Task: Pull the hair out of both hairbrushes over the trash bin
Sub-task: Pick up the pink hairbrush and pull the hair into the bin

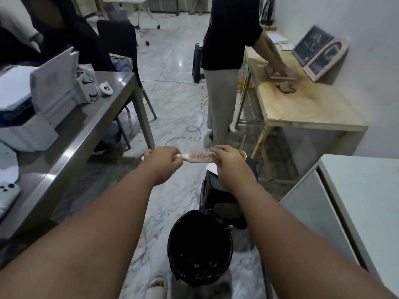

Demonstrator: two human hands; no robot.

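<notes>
Marble floor w/ round black-lined trash bin (199,247) below; left hand (160,157) grips pink plastic hairbrush (199,157) handle, right hand (226,157) pinches its bristles, 2nd brush not seen.

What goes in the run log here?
left hand: grips brush handle | right hand: at hairbrush bristles | bin: below

Left hand (162,159) gripping pink hairbrush (199,157) handle, right hand (229,158) at bristles, black trash bin (199,247) below

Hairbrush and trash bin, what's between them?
Head view: below the hairbrush, a black stool stands beyond the trash bin; otherwise bare floor.
</notes>
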